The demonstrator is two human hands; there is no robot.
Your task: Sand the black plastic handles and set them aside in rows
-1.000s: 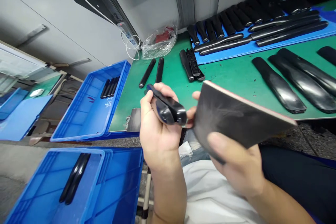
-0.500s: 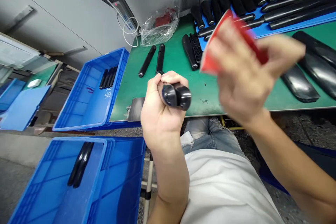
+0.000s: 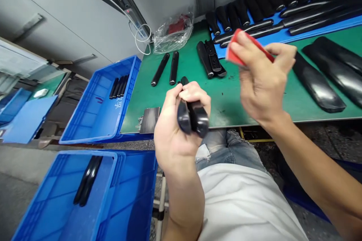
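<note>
My left hand (image 3: 178, 135) is wrapped round a pair of glossy black curved pieces (image 3: 201, 120), whose rounded ends point toward me with a gap between them. It is over the front edge of the green table (image 3: 226, 101). To the right and higher up, my right hand (image 3: 263, 79) grips a folded red sheet (image 3: 236, 51) between thumb and fingers, apart from the black pieces. Beyond my left hand, two slim black pieces (image 3: 160, 69) lie on the green surface. A cluster of black parts (image 3: 205, 59) rests further back, between my hands.
A blue crate (image 3: 92, 120) with black pieces stands left of the table, and more blue crates (image 3: 39, 196) are below it. Several black parts (image 3: 319, 79) lie at the right. A clear plastic bag (image 3: 172, 37) sits at the back. A dark flat plate (image 3: 149, 120) lies at the left edge.
My right hand and the red sheet have moved slightly and show less blur. My left hand has tilted the black pieces, whose ends now sit a little lower and further apart.
</note>
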